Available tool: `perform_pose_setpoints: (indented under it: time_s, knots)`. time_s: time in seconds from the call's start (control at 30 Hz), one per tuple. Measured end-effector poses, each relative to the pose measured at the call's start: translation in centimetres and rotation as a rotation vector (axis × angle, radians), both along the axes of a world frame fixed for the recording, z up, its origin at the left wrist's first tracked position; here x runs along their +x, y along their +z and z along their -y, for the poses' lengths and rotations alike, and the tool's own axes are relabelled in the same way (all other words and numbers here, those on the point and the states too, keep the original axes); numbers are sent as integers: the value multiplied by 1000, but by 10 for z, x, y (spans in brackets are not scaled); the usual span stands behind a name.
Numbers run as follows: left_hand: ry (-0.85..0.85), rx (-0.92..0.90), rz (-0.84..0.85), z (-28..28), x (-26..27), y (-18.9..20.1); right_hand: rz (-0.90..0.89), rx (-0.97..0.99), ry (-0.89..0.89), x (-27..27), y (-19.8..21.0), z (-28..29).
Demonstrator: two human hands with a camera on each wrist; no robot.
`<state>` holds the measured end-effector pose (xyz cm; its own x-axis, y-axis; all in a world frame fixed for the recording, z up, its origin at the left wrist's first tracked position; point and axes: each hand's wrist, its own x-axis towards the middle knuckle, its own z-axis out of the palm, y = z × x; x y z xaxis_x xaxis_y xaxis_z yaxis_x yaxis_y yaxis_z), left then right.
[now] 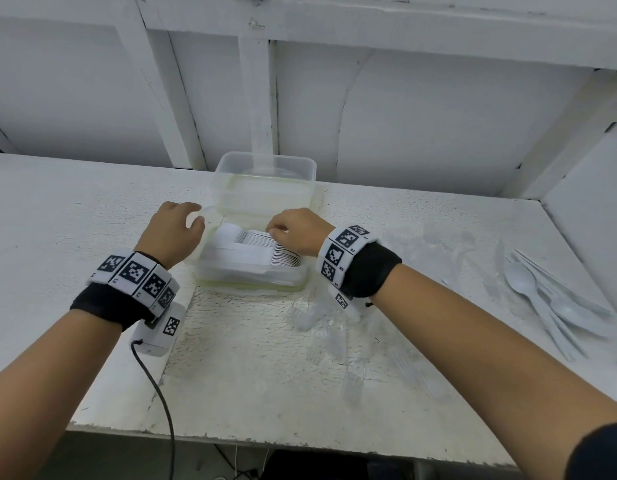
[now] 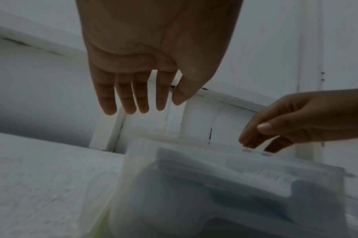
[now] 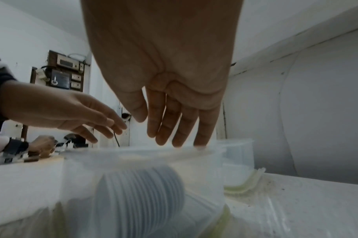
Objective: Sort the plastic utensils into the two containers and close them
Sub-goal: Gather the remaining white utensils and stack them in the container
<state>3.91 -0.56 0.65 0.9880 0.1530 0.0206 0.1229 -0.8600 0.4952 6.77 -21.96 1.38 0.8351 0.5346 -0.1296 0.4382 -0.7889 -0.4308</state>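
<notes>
A clear near container (image 1: 251,284) holds a row of stacked white spoons (image 1: 251,245), also blurred in the right wrist view as spoons (image 3: 139,190). My left hand (image 1: 193,220) hovers at its left rim with straight fingers (image 2: 141,103) and holds nothing. My right hand (image 1: 276,232) reaches over the right side, and its straight fingertips (image 3: 198,143) touch the container rim (image 3: 214,149) above the spoons. An empty clear container (image 1: 265,168) stands just behind. Loose clear forks (image 1: 321,320) lie in front of the near container, partly under my right wrist.
More loose white spoons (image 1: 542,296) lie at the table's right end near a side wall. A black cable (image 1: 161,403) runs from my left wrist unit over the front edge. A white wall stands close behind the containers.
</notes>
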Motion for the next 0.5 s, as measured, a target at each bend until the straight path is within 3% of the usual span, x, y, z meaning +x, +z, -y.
perform_pose_setpoints:
  time_s: [0.27,0.5]
  knots:
    - [-290,-73,255,96,-25,17,39,98,-167,-40,33,114]
    - [-700,-77,160,215,-38,12,-51,-24,-392,-88,15,232]
